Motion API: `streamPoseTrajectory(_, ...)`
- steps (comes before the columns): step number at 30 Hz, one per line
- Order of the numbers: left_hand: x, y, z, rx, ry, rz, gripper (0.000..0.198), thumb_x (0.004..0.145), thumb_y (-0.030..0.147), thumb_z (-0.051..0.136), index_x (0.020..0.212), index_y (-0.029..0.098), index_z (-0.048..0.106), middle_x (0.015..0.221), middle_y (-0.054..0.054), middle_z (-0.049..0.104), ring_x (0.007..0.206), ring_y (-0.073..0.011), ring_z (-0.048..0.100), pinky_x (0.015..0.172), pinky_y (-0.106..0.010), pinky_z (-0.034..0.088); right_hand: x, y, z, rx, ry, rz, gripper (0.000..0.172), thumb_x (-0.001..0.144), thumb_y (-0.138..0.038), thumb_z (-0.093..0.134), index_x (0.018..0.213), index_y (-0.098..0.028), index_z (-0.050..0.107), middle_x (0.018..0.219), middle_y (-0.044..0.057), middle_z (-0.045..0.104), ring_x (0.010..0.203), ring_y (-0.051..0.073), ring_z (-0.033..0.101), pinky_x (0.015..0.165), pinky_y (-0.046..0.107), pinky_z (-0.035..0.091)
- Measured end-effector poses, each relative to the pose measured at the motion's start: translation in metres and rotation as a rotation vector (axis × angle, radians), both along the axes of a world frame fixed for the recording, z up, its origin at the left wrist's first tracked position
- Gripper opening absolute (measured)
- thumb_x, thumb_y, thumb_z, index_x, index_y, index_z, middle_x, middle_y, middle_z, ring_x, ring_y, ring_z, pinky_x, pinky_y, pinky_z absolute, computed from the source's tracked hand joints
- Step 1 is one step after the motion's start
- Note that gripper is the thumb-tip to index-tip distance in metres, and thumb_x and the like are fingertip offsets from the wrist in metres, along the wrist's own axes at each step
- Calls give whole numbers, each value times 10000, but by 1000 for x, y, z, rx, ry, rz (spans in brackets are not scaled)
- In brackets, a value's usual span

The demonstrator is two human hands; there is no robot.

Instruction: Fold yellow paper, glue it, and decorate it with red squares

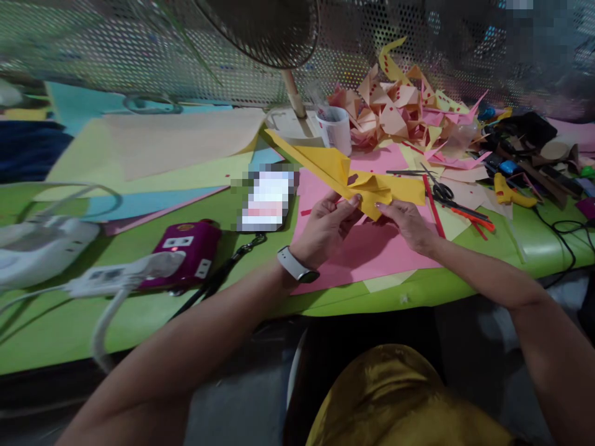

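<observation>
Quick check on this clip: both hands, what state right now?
Left hand: closed, holding the folded yellow paper between thumb and fingers.
Right hand: closed, pinching the same paper's lower edge.

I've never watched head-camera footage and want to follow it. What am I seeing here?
There is no machine here, only a person working bare-handed. The single picture comes from a camera worn on that person's head, looking forward and down. The left hand, with a watch on its wrist, and the right hand hold folded yellow paper above a pink sheet. That sheet lies on a green table. Black-handled scissors lie to the right; a white cup and a heap of folded paper pieces are farther back. To the left is a purple socket box.
</observation>
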State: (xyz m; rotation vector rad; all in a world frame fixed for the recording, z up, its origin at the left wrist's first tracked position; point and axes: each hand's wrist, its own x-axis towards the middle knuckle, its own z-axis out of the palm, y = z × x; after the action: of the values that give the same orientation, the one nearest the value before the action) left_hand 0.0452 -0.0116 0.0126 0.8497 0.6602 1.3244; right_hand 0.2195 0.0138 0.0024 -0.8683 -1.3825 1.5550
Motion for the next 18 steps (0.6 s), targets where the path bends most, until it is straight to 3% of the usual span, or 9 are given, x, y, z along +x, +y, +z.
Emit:
streamPoseTrajectory(4,1,4,0,30,-31,13,463,768,206,836,1208,239,695,986,-15,773,949,-149,728,869,-245,584,5,2,5,93,-53,-23,404,739,-550,822,660,-193,649,631,-27,653,566,77,558,574,224,460)
streamPoseTrajectory(8,0,4,-2,3,-10,14,403,738,263,867,1114,253,721,949,8,768,864,-126,723,806,-229,589,5,1,8,110,-56,-45,466,728,-603,807,616,-199,602,587,-30,616,556,86,547,569,238,454)
streamPoseTrajectory(13,-1,0,-7,-36,188,-54,354,736,444,862,977,209,750,973,-37,774,797,-136,712,717,-244,590,4,0,7,133,-79,-72,497,719,-638,794,634,-202,572,578,-40,606,527,80,512,533,241,426)
streamPoseTrajectory(18,0,-3,-11,-2,381,-183,391,686,483,886,872,160,768,806,-57,773,694,-148,702,718,-277,595,4,-1,6,187,-94,-42,490,732,-614,794,627,-195,561,578,-51,579,534,77,497,529,236,405)
